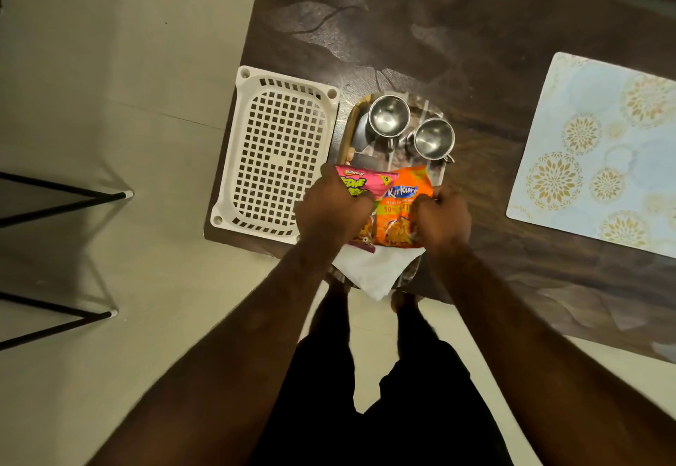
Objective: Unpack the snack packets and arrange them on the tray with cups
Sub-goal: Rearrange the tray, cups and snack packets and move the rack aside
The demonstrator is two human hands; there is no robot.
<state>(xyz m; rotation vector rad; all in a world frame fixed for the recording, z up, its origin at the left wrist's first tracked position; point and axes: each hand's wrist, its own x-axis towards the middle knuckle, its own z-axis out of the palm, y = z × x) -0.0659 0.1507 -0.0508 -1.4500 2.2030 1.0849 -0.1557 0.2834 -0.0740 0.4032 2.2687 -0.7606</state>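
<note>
Centre frame: left hand (331,205) curled onto pink snack packet (356,187), right hand (440,215) closed on edge of orange Kurkure packet (400,209), both side by side on tray (345,136) below two steel cups (388,116). Risks: nudging cups; dragging white napkin (373,269) off tray's lower, overhanging end.

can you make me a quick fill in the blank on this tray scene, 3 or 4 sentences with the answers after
1. The number of steel cups standing on the tray is ____.
2. The left hand rests on the pink packet, and the right hand is on the packet coloured ____.
3. The white slotted basket sits on the tray's ____ side.
4. Under the packets at the near end of the tray lies a white ____.

Missing words: two; orange; left; napkin
</note>
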